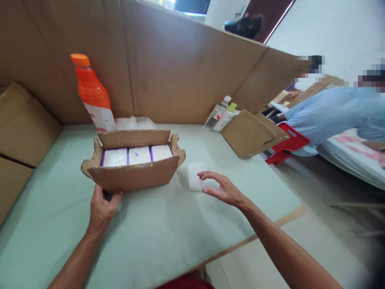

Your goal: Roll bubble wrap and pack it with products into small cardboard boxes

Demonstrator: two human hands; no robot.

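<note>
An open cardboard box point(135, 176) sits on the table left of the middle, its flaps up. Inside stand three white-topped packs point(139, 155) with purple sides, and a small blue mark shows on the middle one. My left hand point(102, 206) grips the box at its lower near-left corner; some fingertips are hidden by the cardboard. To the right, my right hand point(221, 188) is open, thumb and fingers apart and nothing between them. Its fingertips reach over a whitish, see-through plastic piece point(195, 178) lying flat; whether they touch it I cannot tell.
Behind the box stand a large orange bottle point(93, 94) and crumpled clear plastic point(135, 123). A clear bottle point(217, 114), a white bottle point(225, 120) and a cardboard piece point(252, 134) are at the back right. Cardboard walls point(180, 72) border the table point(168, 233). A person in blue point(333, 116) sits at right.
</note>
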